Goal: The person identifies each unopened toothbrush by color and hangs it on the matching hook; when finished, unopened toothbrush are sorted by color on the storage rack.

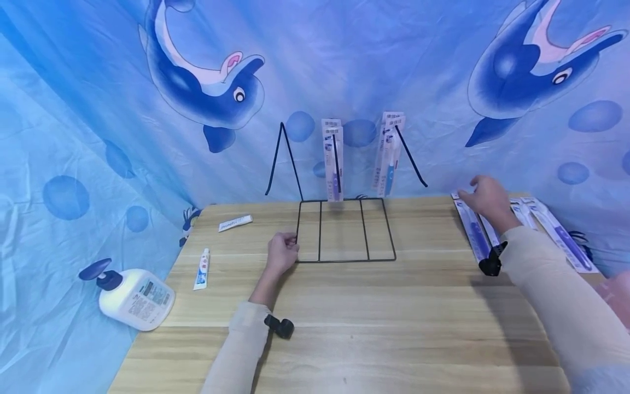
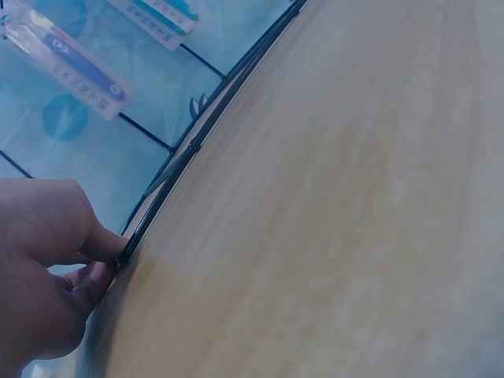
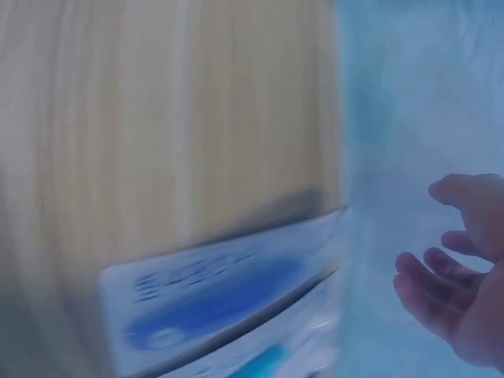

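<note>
A black wire display rack (image 1: pixel 344 261) stands on the wooden table, its hooks rising at the back. My left hand (image 1: pixel 283 253) pinches the left side wire of its base between thumb and fingers, as the left wrist view also shows. Packaged toothbrushes (image 1: pixel 327 164) hang from the middle hook, and more packaged toothbrushes (image 1: pixel 380 164) hang from the right one; the left hook is bare. Over at the right, my right hand (image 1: pixel 487 201) hovers with loosely bent fingers, holding nothing. Beneath it lies a purple packaged toothbrush (image 3: pixel 213 303), beside several others partly hidden by the arm.
A white pump bottle (image 1: pixel 140 300) lies tilted at the table's left edge. Near it are a toothpaste tube (image 1: pixel 202 269) and another small white tube (image 1: pixel 235 223). Behind the table hangs a blue dolphin-print curtain (image 1: pixel 305 49). Something pink (image 1: pixel 617 298) shows at the right edge.
</note>
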The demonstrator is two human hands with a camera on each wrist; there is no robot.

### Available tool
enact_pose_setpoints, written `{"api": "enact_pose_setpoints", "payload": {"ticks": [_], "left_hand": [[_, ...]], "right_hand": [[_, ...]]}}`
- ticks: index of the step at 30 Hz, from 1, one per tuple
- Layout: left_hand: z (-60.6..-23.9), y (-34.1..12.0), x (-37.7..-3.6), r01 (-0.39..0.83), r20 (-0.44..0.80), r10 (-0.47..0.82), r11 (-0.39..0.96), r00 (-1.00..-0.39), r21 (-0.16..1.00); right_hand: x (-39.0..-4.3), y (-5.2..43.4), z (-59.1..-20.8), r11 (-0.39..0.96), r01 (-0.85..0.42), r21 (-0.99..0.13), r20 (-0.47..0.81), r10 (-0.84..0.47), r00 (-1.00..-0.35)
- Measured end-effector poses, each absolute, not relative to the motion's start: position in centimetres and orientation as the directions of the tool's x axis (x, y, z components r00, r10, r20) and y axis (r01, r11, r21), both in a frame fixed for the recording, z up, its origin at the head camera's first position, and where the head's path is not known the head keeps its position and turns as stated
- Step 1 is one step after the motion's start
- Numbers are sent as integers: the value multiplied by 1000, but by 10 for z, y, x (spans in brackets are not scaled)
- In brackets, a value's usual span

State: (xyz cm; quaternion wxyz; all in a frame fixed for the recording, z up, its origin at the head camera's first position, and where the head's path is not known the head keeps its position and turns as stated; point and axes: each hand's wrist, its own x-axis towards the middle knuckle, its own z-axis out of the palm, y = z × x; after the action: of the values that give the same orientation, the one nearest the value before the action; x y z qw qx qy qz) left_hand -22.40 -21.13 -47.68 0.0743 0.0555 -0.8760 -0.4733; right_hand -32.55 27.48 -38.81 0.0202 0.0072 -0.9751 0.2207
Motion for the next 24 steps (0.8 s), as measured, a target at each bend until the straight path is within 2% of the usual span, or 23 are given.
{"api": "enact_pose_setpoints", "payload": {"ticks": [4, 7, 16, 24], "left_hand": [[-479, -212, -224, -21, 83, -166, 545, -983, 838], [-480, -214, -225, -13, 95, -167, 550, -981, 835], [-479, -214, -226, -12, 98, -172, 548, -980, 836], [-475, -213, -225, -20, 89, -170, 553, -981, 833]], "right_hand": [[-331, 287, -411, 962, -25, -273, -1, -27, -1000], [-336, 288, -422, 979, -20, -204, -30, -27, -999], [-344, 283, -436, 944, 76, -322, -39, 67, -997], [-341, 282, -439, 927, 135, -351, -88, 111, -990]]}}
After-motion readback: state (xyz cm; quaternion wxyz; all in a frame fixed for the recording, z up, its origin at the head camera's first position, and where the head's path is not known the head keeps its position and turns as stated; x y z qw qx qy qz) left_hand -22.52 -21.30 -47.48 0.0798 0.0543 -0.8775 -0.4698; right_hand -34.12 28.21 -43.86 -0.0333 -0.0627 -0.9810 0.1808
